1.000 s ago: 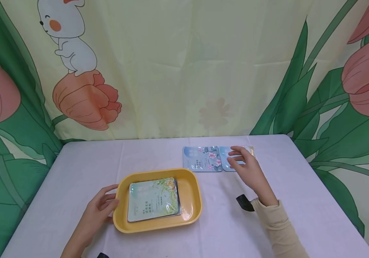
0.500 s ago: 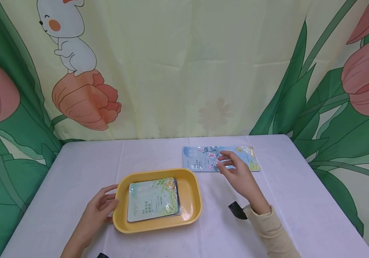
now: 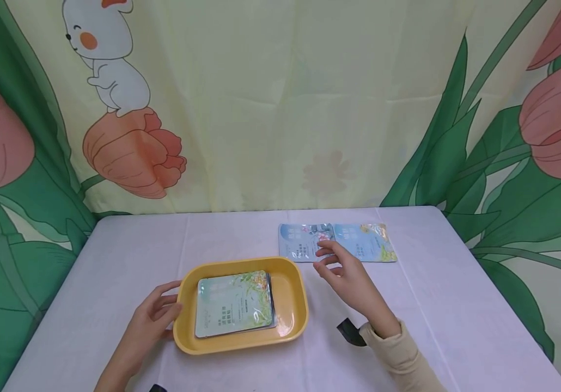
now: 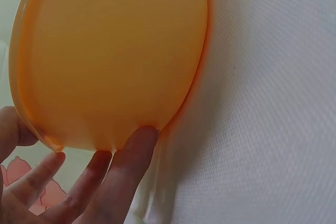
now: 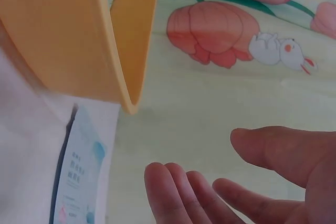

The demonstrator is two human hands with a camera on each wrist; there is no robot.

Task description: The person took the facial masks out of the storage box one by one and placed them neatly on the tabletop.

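My left hand [image 3: 145,321] touches the left end of a yellow tray [image 3: 290,305] with its fingertips. In the left wrist view, those fingertips lie along the tray's outer wall and rim. A pale green printed sachet [image 3: 233,305] tops a small stack inside the tray. Between the tray and two blue sachets, my right hand [image 3: 344,277] hovers over the table, fingers loosely bent and holding nothing. The left blue sachet [image 3: 300,245] has pink flowers and is partly overlapped by the fingertips. Beside it lies the right blue sachet [image 3: 369,245], with yellow-green decoration.
A white cloth covers the table [image 3: 231,234]. Behind it hangs a cream curtain [image 3: 261,109] printed with tulips and a white rabbit. A black strap end [image 3: 351,332] sticks out by the right wrist.
The right hand has moved left and nearer the body, off the right blue sachet, which now shows fully. The left hand, tray and sachets stay in place.
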